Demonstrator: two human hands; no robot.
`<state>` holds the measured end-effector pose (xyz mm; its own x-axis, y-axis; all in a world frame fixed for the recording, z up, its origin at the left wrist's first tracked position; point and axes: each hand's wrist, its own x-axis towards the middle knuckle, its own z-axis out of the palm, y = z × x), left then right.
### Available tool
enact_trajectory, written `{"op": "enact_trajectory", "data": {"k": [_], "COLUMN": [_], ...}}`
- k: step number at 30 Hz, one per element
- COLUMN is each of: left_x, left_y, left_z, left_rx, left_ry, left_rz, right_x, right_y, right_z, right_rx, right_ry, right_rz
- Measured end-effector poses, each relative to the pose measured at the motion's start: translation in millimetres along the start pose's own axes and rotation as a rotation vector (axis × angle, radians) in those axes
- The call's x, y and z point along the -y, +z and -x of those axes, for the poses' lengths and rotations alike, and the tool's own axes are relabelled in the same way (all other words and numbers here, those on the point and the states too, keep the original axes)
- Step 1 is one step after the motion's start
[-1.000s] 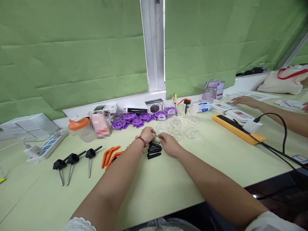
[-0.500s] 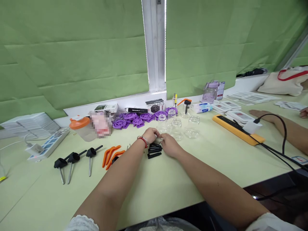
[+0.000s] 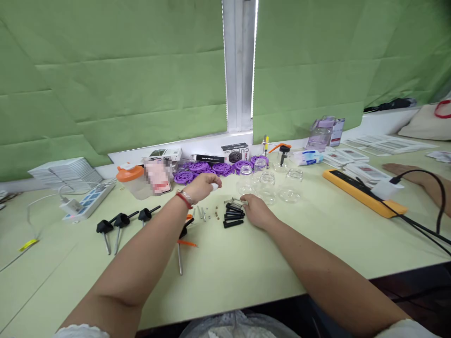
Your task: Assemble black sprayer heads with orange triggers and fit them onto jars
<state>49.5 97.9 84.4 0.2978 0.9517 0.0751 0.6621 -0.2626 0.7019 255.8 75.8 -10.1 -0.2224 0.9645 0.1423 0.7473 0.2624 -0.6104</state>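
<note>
Our right hand (image 3: 257, 213) rests on the desk (image 3: 317, 234), its fingertips (image 3: 244, 203) pinching the end of a small metal spring (image 3: 235, 202) that lies just beyond the stack of black rods (image 3: 233, 216). Our left hand (image 3: 202, 184) hangs raised above the desk, left of the spring and nearer the purple discs (image 3: 200, 168); its fingers are curled around something small and pale at the tips, but we cannot tell what it is.

Small screws and pins (image 3: 206, 215) lie loose on the desk between the two hands, left of the rods. Beyond the spring stand the clear glass jars (image 3: 268, 180). Further left lie the black-handled tools (image 3: 121, 220), and a thin metal rod with an orange piece (image 3: 181, 249) lies nearer to us.

To handle the spring well, we judge it best to keep the pinch light and at the very end, since a coil this small can slip or flick away. We lift it straight up, clear of the rods, so none of them roll. We bring the left hand in low and slow over the loose screws, so the wrist does not sweep them off. The jars stand close beyond, so we avoid any quick forward reach.

Far right, another person's hand (image 3: 405, 170) lies flat beside the yellow power strip (image 3: 352, 190).
</note>
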Motion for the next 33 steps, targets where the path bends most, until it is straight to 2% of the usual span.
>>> {"op": "enact_trajectory", "data": {"k": [3,5,7,10,13,16,21,26,28,31,33], "left_x": [1.8,7.5,14.6,24.4,31.0,34.5,35.8,37.0,38.6,40.7,41.0], "left_y": [-39.2,-50.9,-48.6,-26.7,-1.0,15.3,23.2,22.4,21.9,21.5,21.2], "left_z": [51.4,89.2,121.7,149.5,153.7,149.4,148.3,149.0,148.3,146.7,145.1], "left_rx": [0.038,0.042,0.044,-0.014,-0.049,-0.105,-0.129,-0.075,-0.086,-0.121,-0.118], "left_ry": [-0.020,-0.136,-0.324,-0.485,-0.559,-0.537,-0.439,-0.349,-0.315,-0.265,-0.232], "left_rz": [-0.234,-0.435,-0.596,-0.698,-0.685,-0.691,-0.678,-0.538,-0.490,-0.429,-0.373], "right_x": [0.2,0.1,0.8,6.0,18.7,37.5,69.4,87.9,90.0,89.2,88.3], "right_y": [-0.7,-0.6,0.4,3.1,5.7,8.8,22.9,42.2,45.6,44.6,42.0], "right_z": [1.3,1.8,2.3,4.7,11.5,22.0,37.2,42.6,41.3,36.3,33.0], "right_rx": [-0.003,-0.031,-0.071,-0.136,-0.166,-0.100,0.168,0.438,0.441,0.285,0.256], "right_ry": [0.003,-0.009,-0.030,-0.074,-0.143,-0.220,-0.238,-0.078,0.010,0.045,0.067], "right_rz": [-0.011,-0.019,-0.024,-0.031,-0.060,-0.116,-0.205,-0.253,-0.265,-0.231,-0.253]}}
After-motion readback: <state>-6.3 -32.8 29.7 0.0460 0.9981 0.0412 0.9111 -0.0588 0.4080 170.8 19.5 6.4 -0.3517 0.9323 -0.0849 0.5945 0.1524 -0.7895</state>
